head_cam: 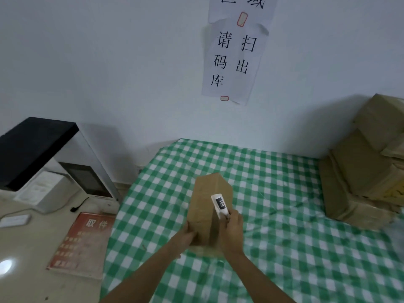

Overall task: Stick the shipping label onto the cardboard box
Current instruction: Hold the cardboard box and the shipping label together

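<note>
The brown cardboard box, long and narrow, lies above the middle of the desk, which is covered with a green-and-white checked cloth. Its far end points away from the person and its near end is held between both hands. Whether its underside rests on the cloth cannot be told.

The left hand grips the near left corner of the box, its fingers curled round the edge. The right hand is at the box's right side, and its fingers pinch the near end of a narrow white shipping label with a black patch reading "15H". The label lies along the box's upper right edge, touching the cardboard.

A stack of large brown cardboard cartons stands at the right end of the desk against the wall. White paper notices with black characters hang on the wall behind. To the left, on a pale counter, stand a white machine with a dark screen and a flat red sign.
</note>
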`<state>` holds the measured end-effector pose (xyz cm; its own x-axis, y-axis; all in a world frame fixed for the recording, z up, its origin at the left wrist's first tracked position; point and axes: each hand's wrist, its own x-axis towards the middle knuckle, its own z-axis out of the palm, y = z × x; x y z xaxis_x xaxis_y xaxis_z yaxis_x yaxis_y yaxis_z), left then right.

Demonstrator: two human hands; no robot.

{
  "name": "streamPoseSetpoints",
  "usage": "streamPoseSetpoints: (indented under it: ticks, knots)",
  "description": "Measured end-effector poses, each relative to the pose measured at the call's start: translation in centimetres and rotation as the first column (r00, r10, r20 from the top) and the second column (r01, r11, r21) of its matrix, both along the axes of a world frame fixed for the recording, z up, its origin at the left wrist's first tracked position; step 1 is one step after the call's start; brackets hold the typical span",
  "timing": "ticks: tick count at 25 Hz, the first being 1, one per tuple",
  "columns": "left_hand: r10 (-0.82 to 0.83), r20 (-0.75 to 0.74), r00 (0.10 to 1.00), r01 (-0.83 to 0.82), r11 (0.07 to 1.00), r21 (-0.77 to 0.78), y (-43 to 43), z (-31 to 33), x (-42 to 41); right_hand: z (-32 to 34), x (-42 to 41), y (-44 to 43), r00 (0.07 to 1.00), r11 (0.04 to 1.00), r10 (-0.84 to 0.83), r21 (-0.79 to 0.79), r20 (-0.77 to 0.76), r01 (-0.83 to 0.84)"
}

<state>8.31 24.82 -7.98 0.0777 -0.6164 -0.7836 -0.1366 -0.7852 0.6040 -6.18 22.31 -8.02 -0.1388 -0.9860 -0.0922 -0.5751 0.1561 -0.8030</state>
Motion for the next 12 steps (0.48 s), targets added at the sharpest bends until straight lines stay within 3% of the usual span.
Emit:
streamPoseSetpoints:
  ticks: [3,8,12]
  knots:
    - [0.04,-0.025,0.999,-0.041,0.998,-0.056,-0.4,-7.5,1.7,0.1,0.6,0.3,0.986,0.986,-0.029,0.165,0.166,0.001]
    - [0.074,-0.122,0.99,-0.091,0.986,-0.141,0.1,-1.0,1.5,-1.2,0.5,-0.5,0.999,0.934,-0.034,0.357,0.025,0.023]
    - [0.098,-0.068,0.993,-0.105,0.988,-0.112,-0.7,-4.8,1.7,-1.8,0.2,-0.7,0.933,0.817,-0.219,0.576,0.287,0.015]
